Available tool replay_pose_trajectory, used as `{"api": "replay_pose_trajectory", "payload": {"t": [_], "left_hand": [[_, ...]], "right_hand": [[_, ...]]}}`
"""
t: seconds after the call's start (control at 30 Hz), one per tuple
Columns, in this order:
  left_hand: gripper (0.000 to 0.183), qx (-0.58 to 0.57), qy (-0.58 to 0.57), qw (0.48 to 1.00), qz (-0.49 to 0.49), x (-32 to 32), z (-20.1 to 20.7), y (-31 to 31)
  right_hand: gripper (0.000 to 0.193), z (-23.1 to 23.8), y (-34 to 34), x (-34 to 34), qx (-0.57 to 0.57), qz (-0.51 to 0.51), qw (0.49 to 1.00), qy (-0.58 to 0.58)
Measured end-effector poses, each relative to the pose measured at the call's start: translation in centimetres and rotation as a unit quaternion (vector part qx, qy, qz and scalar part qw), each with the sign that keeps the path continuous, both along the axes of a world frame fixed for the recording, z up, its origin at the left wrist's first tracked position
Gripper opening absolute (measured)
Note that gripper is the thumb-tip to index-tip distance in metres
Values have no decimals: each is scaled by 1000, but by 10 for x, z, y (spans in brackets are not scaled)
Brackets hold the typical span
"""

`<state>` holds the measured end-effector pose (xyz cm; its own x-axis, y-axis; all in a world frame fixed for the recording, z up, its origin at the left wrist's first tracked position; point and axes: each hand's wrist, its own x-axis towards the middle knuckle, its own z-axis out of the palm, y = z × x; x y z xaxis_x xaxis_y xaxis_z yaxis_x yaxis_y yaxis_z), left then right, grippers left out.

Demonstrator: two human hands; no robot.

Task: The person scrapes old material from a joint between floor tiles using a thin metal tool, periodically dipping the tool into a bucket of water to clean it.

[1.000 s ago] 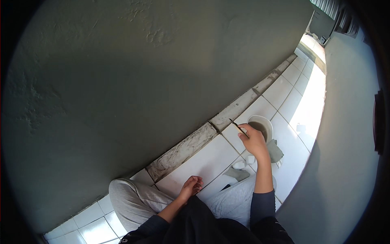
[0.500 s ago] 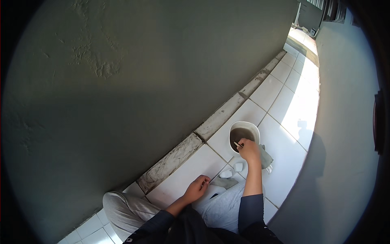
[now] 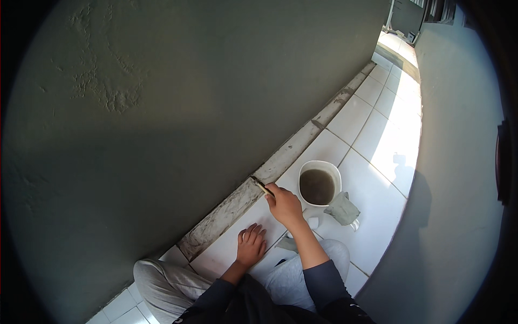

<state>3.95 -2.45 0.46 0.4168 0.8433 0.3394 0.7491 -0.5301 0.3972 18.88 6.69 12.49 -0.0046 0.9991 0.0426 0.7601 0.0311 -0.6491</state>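
My right hand [image 3: 284,205] grips a thin brush-like tool [image 3: 263,187], its tip touching the stained grey skirting strip [image 3: 237,202] at the foot of the dark green wall. My left hand [image 3: 251,244] lies flat, fingers spread, on a white floor tile [image 3: 226,251]. A white bucket [image 3: 319,183] of murky brown water stands just right of my right hand. A crumpled grey rag [image 3: 343,208] lies beside the bucket.
The dark green wall [image 3: 162,108] fills the left. A grey wall [image 3: 458,162] closes the right side of this narrow tiled corridor. My legs in light grey trousers [image 3: 167,281] are folded on the floor. Sunlight falls on the far tiles [image 3: 399,124].
My right hand has gone from above the bucket to the skirting strip at the left, taking the tool with it. My left hand stays flat on the tile.
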Motion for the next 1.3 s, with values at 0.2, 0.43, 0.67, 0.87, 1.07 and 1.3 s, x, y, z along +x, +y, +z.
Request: {"api": "replay_pose_trajectory", "payload": {"t": [0.2,0.43,0.67,0.87,1.07,1.3], "left_hand": [[34,-32,12,999,9,2,-6,6],[32,-49,9,999,7,-2,-2,8],[32,-49,14,999,7,-4,-5,8],[34,-51,17,999,6,-1,-3,7],[35,-58,19,998,9,-6,-4,8],[34,-57,40,998,11,-2,-1,9]], "right_hand": [[26,-68,15,2,-65,51,991,-103],[26,-80,19,4,-76,30,990,-116],[18,-85,27,-17,-58,48,975,-208],[15,-101,52,-24,-37,20,973,-229],[14,-86,57,-33,-76,22,972,-222],[16,-98,64,-30,-51,3,977,-209]]}}
